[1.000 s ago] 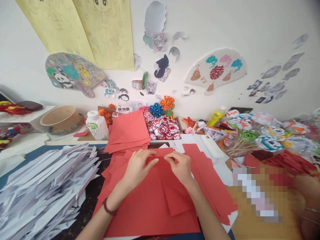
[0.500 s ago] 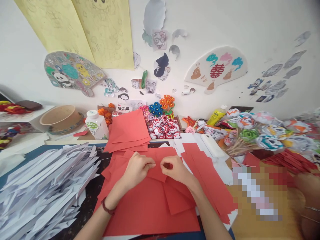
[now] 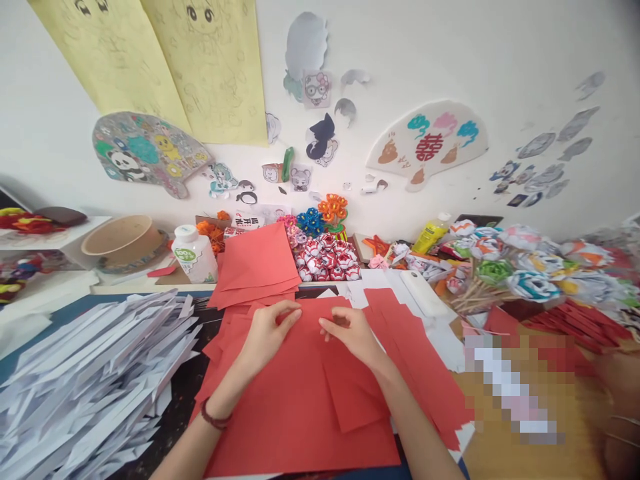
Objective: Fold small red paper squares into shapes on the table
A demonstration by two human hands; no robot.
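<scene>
Both my hands are over a pile of red paper sheets (image 3: 295, 413) on the table. My left hand (image 3: 267, 333), with a dark red bracelet at its wrist, pinches a red paper sheet (image 3: 316, 308) between thumb and index finger near its upper edge. Across a small gap, my right hand (image 3: 353, 337) is at the same sheet, its fingers bent and the thumb and index tips slightly apart. Another red sheet (image 3: 353, 393) lies at an angle below my right hand. The paper behind the fingers is partly hidden.
White folded paper strips (image 3: 95, 387) cover the left. Red stacks lie behind (image 3: 255, 257) and at right (image 3: 420, 360). A white bottle (image 3: 193, 253) and paper flowers (image 3: 327, 257) line the wall. At the right edge is another person's blurred hand (image 3: 620, 393).
My right hand's thumb and index finger have parted from a closed ring. The small sheet's lower corner between my hands no longer shows. My left hand has shifted slightly left. The view has tilted up slightly.
</scene>
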